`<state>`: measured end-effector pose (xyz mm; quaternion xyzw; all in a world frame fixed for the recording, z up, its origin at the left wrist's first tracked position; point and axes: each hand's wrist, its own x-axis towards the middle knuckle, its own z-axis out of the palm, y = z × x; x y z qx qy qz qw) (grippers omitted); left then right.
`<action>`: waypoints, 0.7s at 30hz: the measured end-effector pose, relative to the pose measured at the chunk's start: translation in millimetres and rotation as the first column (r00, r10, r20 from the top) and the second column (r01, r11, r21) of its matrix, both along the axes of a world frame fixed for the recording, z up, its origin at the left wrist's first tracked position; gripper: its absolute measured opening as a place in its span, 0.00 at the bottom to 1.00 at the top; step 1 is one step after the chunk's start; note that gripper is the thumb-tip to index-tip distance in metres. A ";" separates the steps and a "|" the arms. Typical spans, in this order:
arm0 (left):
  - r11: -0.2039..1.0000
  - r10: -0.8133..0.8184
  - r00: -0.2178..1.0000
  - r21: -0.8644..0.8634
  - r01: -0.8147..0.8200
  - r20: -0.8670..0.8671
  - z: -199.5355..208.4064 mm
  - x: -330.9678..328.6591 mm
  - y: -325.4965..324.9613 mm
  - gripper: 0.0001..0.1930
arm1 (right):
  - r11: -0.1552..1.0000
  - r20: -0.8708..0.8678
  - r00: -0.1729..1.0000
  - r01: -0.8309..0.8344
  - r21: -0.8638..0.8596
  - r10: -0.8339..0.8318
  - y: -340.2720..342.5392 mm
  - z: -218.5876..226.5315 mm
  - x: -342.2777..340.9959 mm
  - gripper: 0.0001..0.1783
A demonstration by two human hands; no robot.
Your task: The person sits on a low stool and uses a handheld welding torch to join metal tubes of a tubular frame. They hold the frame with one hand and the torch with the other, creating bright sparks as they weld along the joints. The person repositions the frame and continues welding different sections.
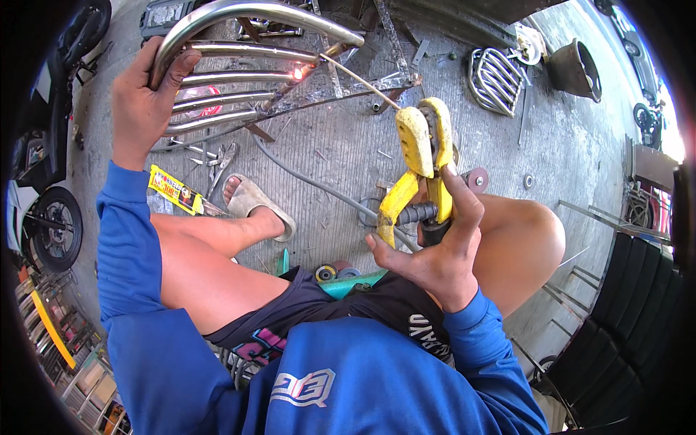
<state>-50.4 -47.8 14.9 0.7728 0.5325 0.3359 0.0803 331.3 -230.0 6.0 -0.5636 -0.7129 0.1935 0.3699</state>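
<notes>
Evidently the step in hand is a weld, judged from the orange glow (297,74) where a tube of the rack (243,76) meets its brown crossbar (312,68). The rack is held raised above the floor (326,138). At its left end the left hand (148,90) is bare, fingers wrapped round the outer tube, thumb folded over. Right of and below the rack, the right hand (435,250) has the yellow holder (415,138) between thumb and forefinger; its other fingers are mostly hidden, so their grip is not visible. The holder carries the rod (359,81), which slants up and left to the crossbar; whether its tip touches is not clear, though it shows apart from the glow.

For sound work, the rack should be steadied so the joint does not shift, and the rod fed at an even angle with a short gap. The left hand is best placed well clear of the heated end; gloves would be advisable. The cable (290,168) below the rack needs slack, and the bare foot (264,217) in its sandal (250,196), also below, lies exposed to falling spatter
</notes>
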 end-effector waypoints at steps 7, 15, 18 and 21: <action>0.996 -0.081 0.989 0.042 0.077 0.121 -6.9 -2.9 3.5 0.16 | 0.999 -0.017 1.000 -0.018 -0.035 0.018 0.4 -0.2 -2.3 0.62; 0.999 -0.049 0.989 -0.013 0.051 0.142 -3.7 0.8 1.4 0.21 | 1.000 -0.035 0.999 -0.008 -0.027 0.007 3.0 -1.1 -3.7 0.61; 0.999 -0.020 0.999 0.032 0.018 0.050 -1.5 0.9 1.8 0.20 | 0.996 0.012 1.000 0.010 0.087 -0.011 2.6 -2.1 -2.4 0.63; 1.000 -0.021 0.999 0.010 0.020 0.042 -0.9 -0.9 2.9 0.20 | 1.000 -0.053 0.999 0.010 -0.008 -0.010 2.0 -3.7 -1.9 0.63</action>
